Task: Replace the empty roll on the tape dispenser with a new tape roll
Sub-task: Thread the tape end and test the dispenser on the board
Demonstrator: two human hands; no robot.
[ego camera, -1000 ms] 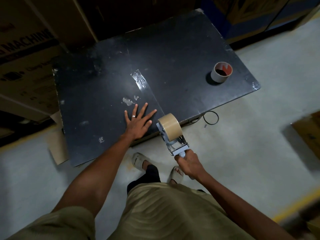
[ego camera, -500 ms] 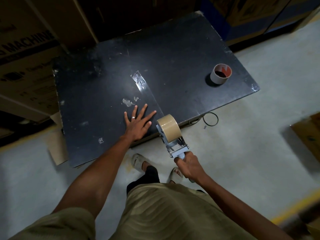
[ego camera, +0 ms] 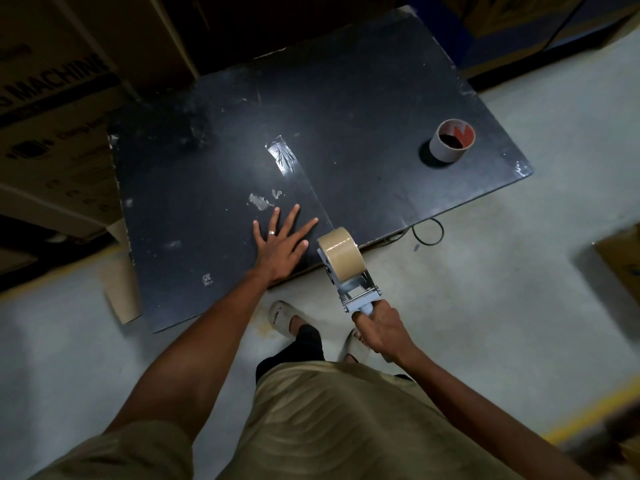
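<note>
A full tan tape roll point(ego camera: 341, 253) sits mounted on the grey tape dispenser point(ego camera: 358, 294), held just off the near edge of the black table point(ego camera: 363, 109). My right hand point(ego camera: 381, 329) grips the dispenser's handle from below. A thin strip of tape runs from the roll across the table to a shiny stuck end point(ego camera: 282, 159). My left hand point(ego camera: 282, 245) lies flat on the table with fingers spread, just left of the strip. The empty cardboard core point(ego camera: 450, 140), red inside, stands upright near the table's right end.
Cardboard boxes point(ego camera: 59, 109) are stacked to the left and behind the table. A black loop of cord point(ego camera: 429, 232) lies on the pale floor by the table edge. Another box point(ego camera: 620, 261) sits at the right. My sandalled feet point(ego camera: 287, 318) stand close to the table.
The dispenser has drawn slightly back toward me, off the table edge, with the tape strip stretched behind it. My left hand stays flat in place.
</note>
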